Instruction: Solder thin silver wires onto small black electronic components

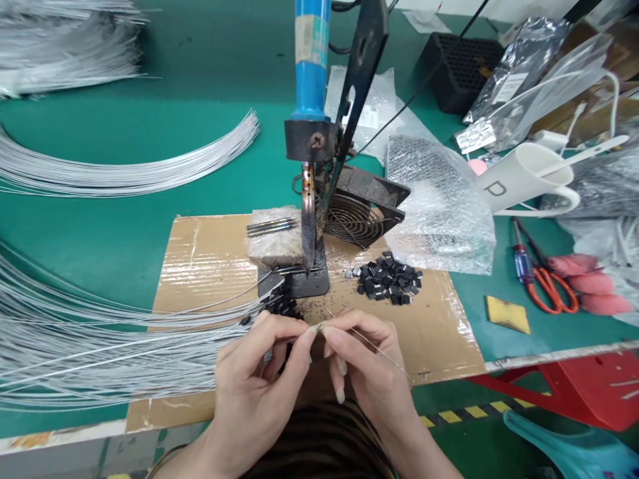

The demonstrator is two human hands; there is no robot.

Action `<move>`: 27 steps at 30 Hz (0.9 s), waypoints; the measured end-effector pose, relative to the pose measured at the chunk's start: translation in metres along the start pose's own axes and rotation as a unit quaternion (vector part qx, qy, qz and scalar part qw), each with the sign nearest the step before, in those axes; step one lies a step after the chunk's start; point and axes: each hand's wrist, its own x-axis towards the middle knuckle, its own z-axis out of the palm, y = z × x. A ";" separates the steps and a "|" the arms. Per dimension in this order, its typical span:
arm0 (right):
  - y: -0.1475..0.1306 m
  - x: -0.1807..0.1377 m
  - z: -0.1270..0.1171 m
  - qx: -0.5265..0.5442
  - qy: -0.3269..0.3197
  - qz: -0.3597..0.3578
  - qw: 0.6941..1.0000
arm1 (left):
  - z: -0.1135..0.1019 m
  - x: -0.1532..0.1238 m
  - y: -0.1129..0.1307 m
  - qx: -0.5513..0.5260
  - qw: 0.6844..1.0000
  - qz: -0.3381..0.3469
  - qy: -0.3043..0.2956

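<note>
Just in front of my body, my left hand [272, 369] and my right hand [367, 352] meet fingertip to fingertip, both pinched. Thin pale wire [378, 350] runs out from my right fingers, and a short length also shows by my left fingers. What lies right at the fingertips is too small and covered to make out. Beyond the hands, a blue-handled soldering iron [310, 80] is clamped upright, tip down over a dark metal plate [315, 283]. A pile of small black connectors [388, 278] lies to the right, and more black pieces [282, 305] lie at the grey wires' ends.
Long bundles of grey wire [124, 359] spread over the left side on cardboard [200, 266]. Behind the iron stand a fan [357, 213] and bubble wrap [444, 206]. At right are a white mug [524, 176], orange-handled scissors [552, 293] and a yellow sponge [507, 314].
</note>
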 end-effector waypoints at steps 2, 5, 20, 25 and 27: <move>-0.005 0.001 -0.001 -0.002 -0.010 0.015 1.000 | -0.001 0.001 0.000 0.007 1.000 0.008 -0.007; -0.013 0.004 -0.005 -0.014 -0.025 0.049 0.998 | -0.003 0.004 0.001 0.026 0.999 0.022 -0.022; -0.017 0.005 -0.011 -0.010 -0.058 0.077 0.995 | -0.009 0.005 0.002 0.018 0.999 -0.014 -0.047; -0.011 0.002 -0.009 -0.001 -0.061 0.055 0.997 | -0.006 0.005 0.001 0.020 0.999 -0.022 -0.033; -0.010 0.001 -0.009 0.000 -0.059 0.048 0.997 | -0.005 0.004 0.001 0.018 0.999 -0.023 -0.028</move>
